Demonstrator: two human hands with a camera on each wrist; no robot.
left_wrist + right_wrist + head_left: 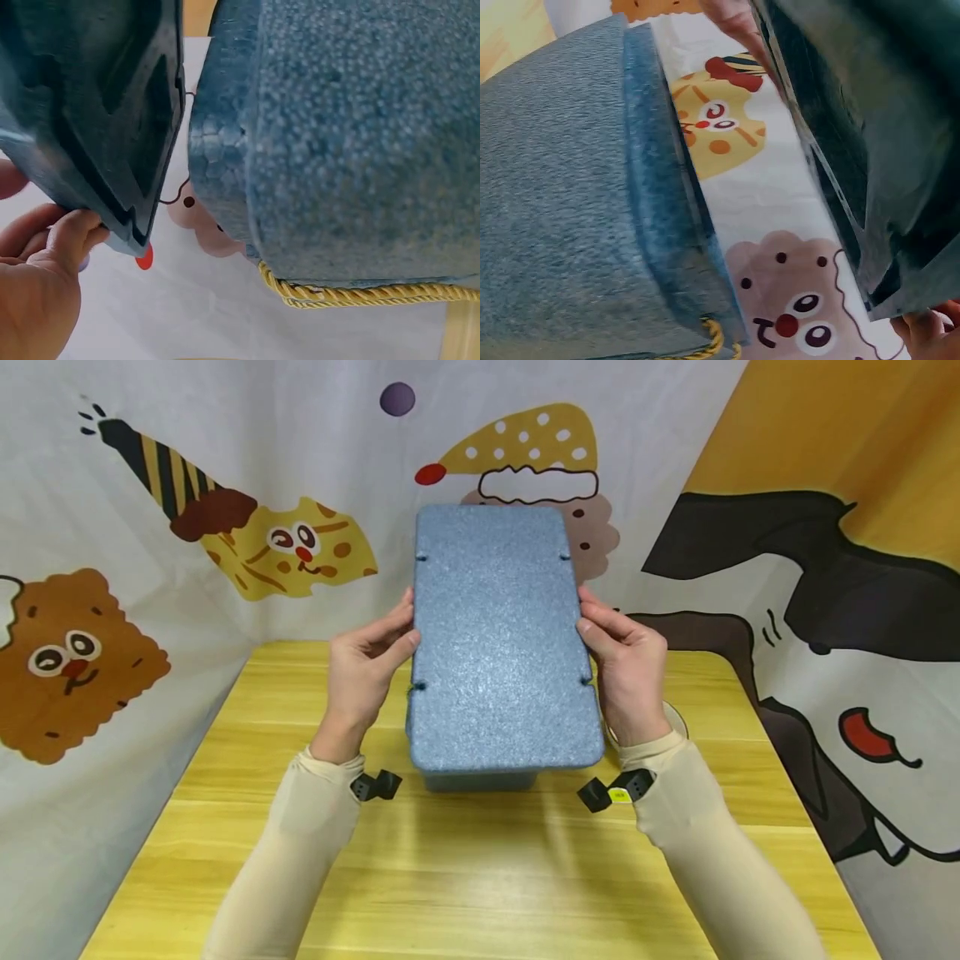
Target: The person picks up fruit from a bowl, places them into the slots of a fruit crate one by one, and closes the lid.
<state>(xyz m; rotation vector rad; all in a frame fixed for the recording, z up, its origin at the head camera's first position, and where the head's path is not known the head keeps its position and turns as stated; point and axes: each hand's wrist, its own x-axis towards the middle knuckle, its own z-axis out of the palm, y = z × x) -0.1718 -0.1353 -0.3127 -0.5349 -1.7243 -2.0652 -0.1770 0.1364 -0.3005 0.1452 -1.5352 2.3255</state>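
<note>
A blue-grey speckled foam lid (502, 627) is tilted up off a foam box (480, 782) of the same colour, covering most of it in the head view. My left hand (363, 668) pinches the lid's left edge between thumb and fingers; my right hand (628, 664) grips the opposite edge the same way. In the left wrist view, the lid's ridged underside (90, 112) stands apart from the box's wall (360, 150), with wall cloth visible between. A yellow twisted rope (360, 297) runs along the box. The inside of the box is hidden.
The box stands on a yellow wood-grain table (465, 868). Beside my right wrist shows the round rim of a dish-like thing (679, 720), mostly hidden behind the wrist. A cartoon-printed cloth (315, 427) hangs behind and around the table.
</note>
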